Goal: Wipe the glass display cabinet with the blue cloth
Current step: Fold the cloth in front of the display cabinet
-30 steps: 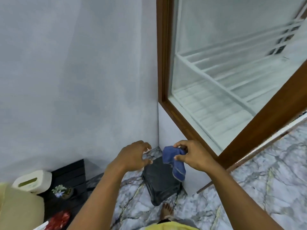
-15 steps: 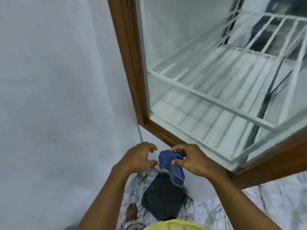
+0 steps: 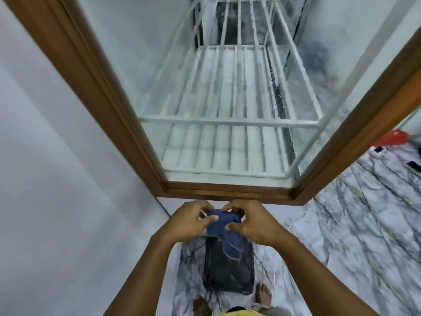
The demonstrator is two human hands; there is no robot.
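Note:
The glass display cabinet (image 3: 164,185) has a brown wooden frame and dusty glass panes, with white slatted shelves inside. It fills the upper middle of the head view. Just below its lower frame edge, my left hand (image 3: 190,221) and my right hand (image 3: 249,221) both hold a bunched blue cloth (image 3: 227,233). The left thumb and fingers pinch the cloth's left side, and the right fingers curl round its top and right side. A loose end of the cloth hangs down between my wrists.
A pale wall (image 3: 57,167) stands close on the left. A dark mat (image 3: 229,272) lies on the marble floor (image 3: 353,236) between my bare feet. A red object (image 3: 393,137) lies far right beyond the cabinet frame.
My view has swung right and now faces the cabinet straight on. My left hand, empty before, has closed onto the cloth beside my right hand.

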